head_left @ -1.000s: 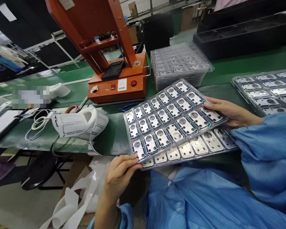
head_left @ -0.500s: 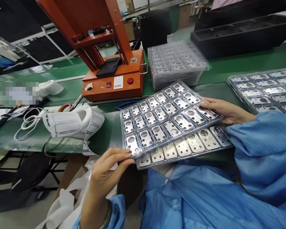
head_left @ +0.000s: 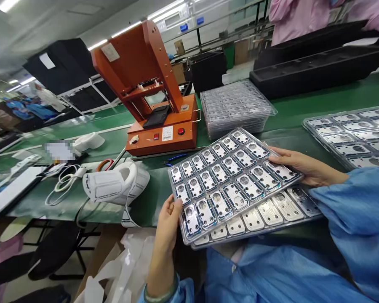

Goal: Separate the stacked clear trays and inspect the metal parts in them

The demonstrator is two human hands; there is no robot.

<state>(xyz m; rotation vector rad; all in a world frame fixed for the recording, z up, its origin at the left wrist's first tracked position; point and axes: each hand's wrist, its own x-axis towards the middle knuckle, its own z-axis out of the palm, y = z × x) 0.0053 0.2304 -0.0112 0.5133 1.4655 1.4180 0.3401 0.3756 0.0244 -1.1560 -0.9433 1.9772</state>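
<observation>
Between my hands is a clear plastic tray [head_left: 205, 193] with rows of small silvery metal plates edged in blue, tilted over a second tray [head_left: 254, 221] of similar plates. My left hand [head_left: 169, 223] grips its left edge, thumb on top and fingers curled at the rim. On the opposite side, my right hand [head_left: 303, 165] clasps the right edge, thumb above and fingers underneath. The lower tray shows along the near side, mostly covered by the upper one.
A tall stack of filled trays [head_left: 236, 105] stands behind, beside an orange press machine [head_left: 164, 134]. More trays [head_left: 350, 134] lie at the right. On the left are a label roll [head_left: 113, 183], blue-handled pliers [head_left: 176, 158] and white cables [head_left: 65, 181]. Black foam boxes [head_left: 312, 69] sit at the back.
My left hand has moved from the tray's near left corner up along its left edge. The upper tray stays tilted over the lower one. The camera view has tipped upward.
</observation>
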